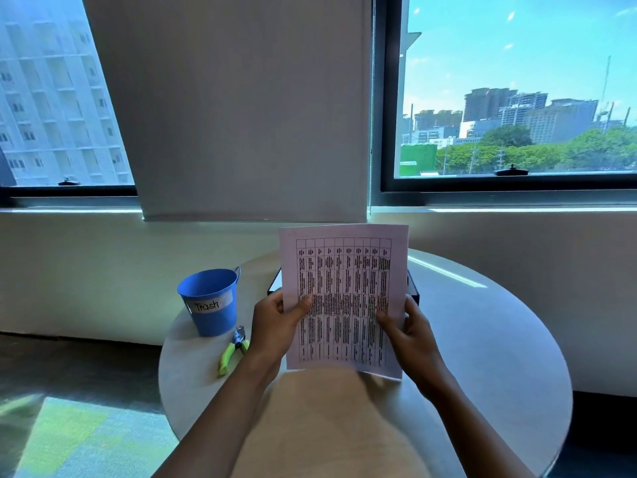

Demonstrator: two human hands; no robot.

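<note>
The person held a printed sheet (344, 298) upright in the air above the round bench (482, 339). The left hand (275, 326) and the right hand (410, 336) each pinched a side edge, with curled fingers (303, 305) clamping the paper. Whether it was one sheet or several could not be told. A black tray (274, 286) stood just behind it. A blue bucket (210, 301) marked "Trash" and a green-handled tool (234, 350) lay to the left. The step looked like checking the paper. The next move probably called for one hand to keep its grip while the other reached for the tool.
</note>
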